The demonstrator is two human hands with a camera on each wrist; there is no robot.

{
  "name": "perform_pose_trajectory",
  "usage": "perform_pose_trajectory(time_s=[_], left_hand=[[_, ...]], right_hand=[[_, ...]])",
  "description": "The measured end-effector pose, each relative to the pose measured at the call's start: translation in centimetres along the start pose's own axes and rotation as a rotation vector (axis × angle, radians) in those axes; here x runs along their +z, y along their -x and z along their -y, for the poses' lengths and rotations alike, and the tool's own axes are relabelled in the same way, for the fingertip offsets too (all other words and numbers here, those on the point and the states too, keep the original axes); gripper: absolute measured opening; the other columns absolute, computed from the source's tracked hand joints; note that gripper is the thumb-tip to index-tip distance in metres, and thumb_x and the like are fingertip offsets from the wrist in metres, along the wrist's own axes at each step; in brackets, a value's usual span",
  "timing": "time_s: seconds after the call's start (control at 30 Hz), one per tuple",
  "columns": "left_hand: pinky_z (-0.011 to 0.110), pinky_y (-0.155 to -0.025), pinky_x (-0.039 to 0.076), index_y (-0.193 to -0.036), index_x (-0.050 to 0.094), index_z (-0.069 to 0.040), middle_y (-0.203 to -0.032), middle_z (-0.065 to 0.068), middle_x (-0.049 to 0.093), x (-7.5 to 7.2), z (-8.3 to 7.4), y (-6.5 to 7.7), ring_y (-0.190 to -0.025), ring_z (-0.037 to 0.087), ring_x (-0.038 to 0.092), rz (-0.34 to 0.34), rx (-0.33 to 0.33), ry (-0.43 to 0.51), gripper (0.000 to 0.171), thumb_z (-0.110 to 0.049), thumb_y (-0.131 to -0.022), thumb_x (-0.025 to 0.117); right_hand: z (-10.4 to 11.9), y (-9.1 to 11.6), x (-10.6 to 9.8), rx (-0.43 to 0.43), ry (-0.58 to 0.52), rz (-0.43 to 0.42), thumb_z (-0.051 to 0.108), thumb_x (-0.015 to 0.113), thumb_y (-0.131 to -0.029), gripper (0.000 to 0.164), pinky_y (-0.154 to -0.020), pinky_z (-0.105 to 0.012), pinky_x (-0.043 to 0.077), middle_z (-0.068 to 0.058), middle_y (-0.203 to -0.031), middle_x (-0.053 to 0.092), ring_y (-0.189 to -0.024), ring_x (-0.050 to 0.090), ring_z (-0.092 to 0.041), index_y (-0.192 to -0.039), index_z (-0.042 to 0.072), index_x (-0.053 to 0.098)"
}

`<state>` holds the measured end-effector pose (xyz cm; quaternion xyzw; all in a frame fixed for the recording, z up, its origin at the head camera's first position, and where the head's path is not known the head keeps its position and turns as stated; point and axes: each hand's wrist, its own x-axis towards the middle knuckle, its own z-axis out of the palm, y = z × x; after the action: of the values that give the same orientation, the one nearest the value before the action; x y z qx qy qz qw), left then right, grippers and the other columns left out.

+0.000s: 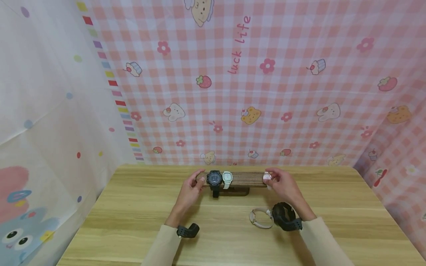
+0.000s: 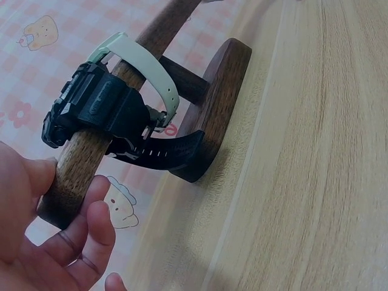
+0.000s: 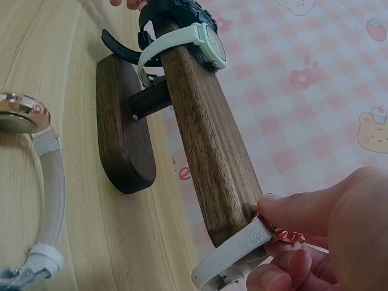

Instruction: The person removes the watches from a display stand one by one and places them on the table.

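A dark wooden watch stand (image 1: pixel 247 178) is near the back of the table. My left hand (image 1: pixel 190 190) holds the left end of its bar (image 2: pixel 79 173) between thumb and fingers. Close by that hand, a chunky black digital watch (image 1: pixel 214 178) is strapped around the bar, its strap end hanging down. Beside it sits a pale mint watch (image 1: pixel 227 178) with a squarish face. At the bar's right end, my right hand (image 1: pixel 285 187) pinches a watch with a white strap (image 3: pixel 233 251) and rose-gold case. That strap loops around the bar's tip; fingers partly hide the case.
A rose-gold watch with a pale strap (image 3: pixel 51 200) lies looped on the table (image 1: pixel 226 236) in front of the stand. Next to it, a black looped strap with a round body (image 1: pixel 283 216) overlaps my right wrist. A pink checked cloth (image 1: pixel 233 92) hangs behind the table.
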<state>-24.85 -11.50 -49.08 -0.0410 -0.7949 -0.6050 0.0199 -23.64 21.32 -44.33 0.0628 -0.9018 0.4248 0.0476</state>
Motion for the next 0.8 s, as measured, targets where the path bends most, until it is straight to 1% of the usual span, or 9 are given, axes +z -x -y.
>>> perform_pose_trajectory(time_s=[0.1, 0.23, 0.33, 0.57, 0.67, 0.8], left_hand=[[0.024, -0.064, 0.049, -0.142, 0.055, -0.015, -0.083, 0.019, 0.059, 0.0, 0.0, 0.0, -0.085, 0.039, 0.064, 0.002, 0.003, 0.005, 0.039, -0.02, -0.103, 0.056], [0.024, -0.064, 0.049, -0.142, 0.054, -0.014, -0.087, 0.024, 0.061, 0.0, 0.0, 0.0, -0.088, 0.041, 0.065, 0.006, 0.01, 0.004, 0.04, -0.02, -0.103, 0.055], [0.024, -0.062, 0.048, -0.142, 0.054, -0.014, -0.087, 0.025, 0.061, 0.0, 0.0, 0.0, -0.085, 0.039, 0.064, 0.004, 0.012, 0.006, 0.04, -0.019, -0.103, 0.055], [0.021, -0.057, 0.043, -0.141, 0.054, -0.01, -0.081, 0.016, 0.06, 0.1, -0.2, -0.1, -0.075, 0.028, 0.059, 0.001, 0.014, 0.014, 0.04, -0.015, -0.102, 0.056], [0.021, -0.056, 0.042, -0.142, 0.052, -0.006, -0.078, 0.013, 0.058, 0.0, -0.9, 0.2, -0.072, 0.024, 0.057, 0.009, 0.007, 0.011, 0.041, -0.012, -0.102, 0.055], [0.021, -0.057, 0.043, -0.141, 0.052, -0.003, -0.075, 0.006, 0.056, -0.2, -2.9, 1.2, -0.069, 0.016, 0.055, 0.021, 0.004, -0.005, 0.04, -0.008, -0.102, 0.054]], right_hand=[[0.0, 0.1, -0.1, -0.003, -0.001, 0.001, 0.005, 0.069, -0.089, 0.039, -0.056, -0.025, 0.043, -0.011, -0.087, 0.065, -0.07, 0.054, -0.016, -0.125, -0.008, 0.061], [-0.1, 0.3, -0.3, -0.01, 0.004, -0.003, 0.004, 0.069, -0.089, 0.039, -0.056, -0.025, 0.043, -0.011, -0.087, 0.066, -0.069, 0.054, -0.015, -0.125, -0.009, 0.061], [-0.1, 0.4, -0.4, -0.015, 0.009, -0.015, 0.004, 0.069, -0.088, 0.04, -0.055, -0.024, 0.043, -0.011, -0.086, 0.065, -0.068, 0.054, -0.014, -0.125, -0.01, 0.06], [0.5, 0.8, -0.7, -0.047, 0.01, -0.07, 0.002, 0.072, -0.087, 0.039, -0.054, -0.022, 0.042, -0.009, -0.082, 0.062, -0.067, 0.052, -0.013, -0.124, -0.009, 0.061], [1.0, 1.0, -0.8, -0.064, 0.002, -0.077, 0.001, 0.072, -0.087, 0.039, -0.054, -0.021, 0.043, -0.009, -0.082, 0.062, -0.067, 0.053, -0.012, -0.123, -0.008, 0.062], [1.7, 1.4, -0.9, -0.102, -0.005, -0.076, 0.001, 0.073, -0.086, 0.039, -0.053, -0.022, 0.044, -0.009, -0.082, 0.065, -0.066, 0.054, -0.012, -0.123, -0.008, 0.063]])
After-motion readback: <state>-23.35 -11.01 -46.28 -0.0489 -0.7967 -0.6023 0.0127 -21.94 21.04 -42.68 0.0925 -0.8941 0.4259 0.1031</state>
